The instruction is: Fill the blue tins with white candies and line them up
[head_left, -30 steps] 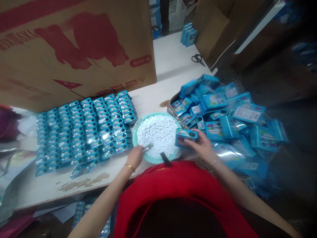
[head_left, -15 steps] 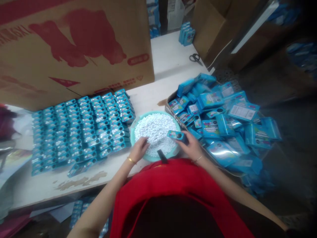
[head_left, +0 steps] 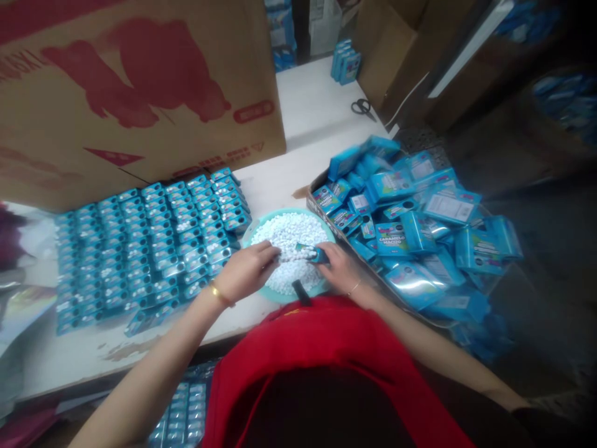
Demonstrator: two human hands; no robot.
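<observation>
A shallow turquoise bowl [head_left: 247, 236] full of small white candies [head_left: 298, 225] sits on the table in front of me. Over its right side, my right hand [head_left: 339, 269] grips a small blue candy box [head_left: 319, 255] by one end. The box lies low, tilted among the candies, and some white pieces show at its far end. My left hand [head_left: 252, 267] reaches over the bowl's left side, fingers drawn together at the candies near the box. What its fingertips hold is hidden.
Rows of blue boxes [head_left: 158, 239] stand at left, some topped with white pieces. A carton heaped with blue boxes [head_left: 392, 239] is at right. A large cardboard box [head_left: 186, 81] blocks the back left. Scissors [head_left: 362, 108] and several upright boxes [head_left: 346, 62] lie beyond.
My right hand has moved left and lowered the blue box from the bowl's rim into the candies. My left hand has turned inward, its fingers now closer to the box.
</observation>
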